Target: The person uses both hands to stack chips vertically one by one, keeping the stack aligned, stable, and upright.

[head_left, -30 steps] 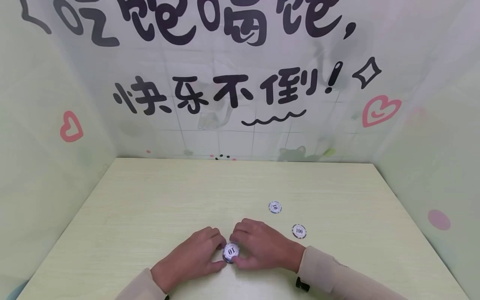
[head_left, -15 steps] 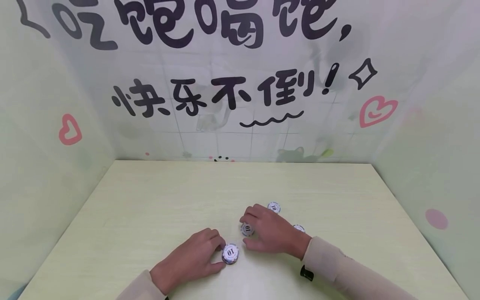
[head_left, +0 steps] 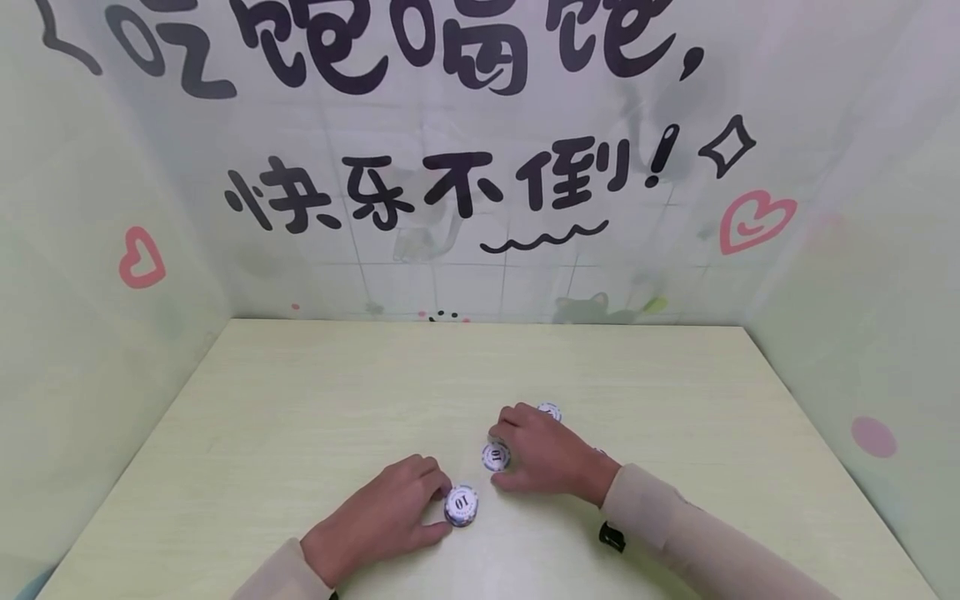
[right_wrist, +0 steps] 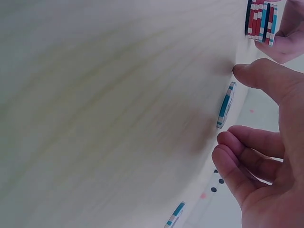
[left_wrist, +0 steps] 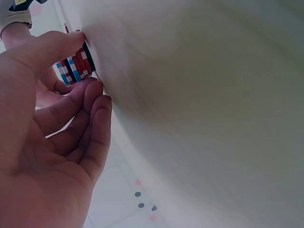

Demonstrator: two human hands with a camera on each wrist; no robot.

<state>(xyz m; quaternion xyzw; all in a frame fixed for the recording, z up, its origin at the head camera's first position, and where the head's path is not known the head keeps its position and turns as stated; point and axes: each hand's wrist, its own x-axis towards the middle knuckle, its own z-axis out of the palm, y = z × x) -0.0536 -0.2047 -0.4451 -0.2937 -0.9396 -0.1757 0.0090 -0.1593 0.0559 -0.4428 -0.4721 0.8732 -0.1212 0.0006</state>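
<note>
On the table [head_left: 322,383], the right hand [head_left: 542,452] part-hides chips [head_left: 551,409].

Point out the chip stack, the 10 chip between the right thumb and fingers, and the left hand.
Chip stack [head_left: 461,505]: head view, middle of its top face.
10 chip [head_left: 496,456]: head view, middle of its printed face.
Left hand [head_left: 390,510]: head view, on its back.

A pale wood-grained tabletop [head_left: 315,383] is enclosed by whitish walls [head_left: 847,333], decorated with bold black Chinese characters [head_left: 463,179] and pink hearts [head_left: 752,226].
</note>
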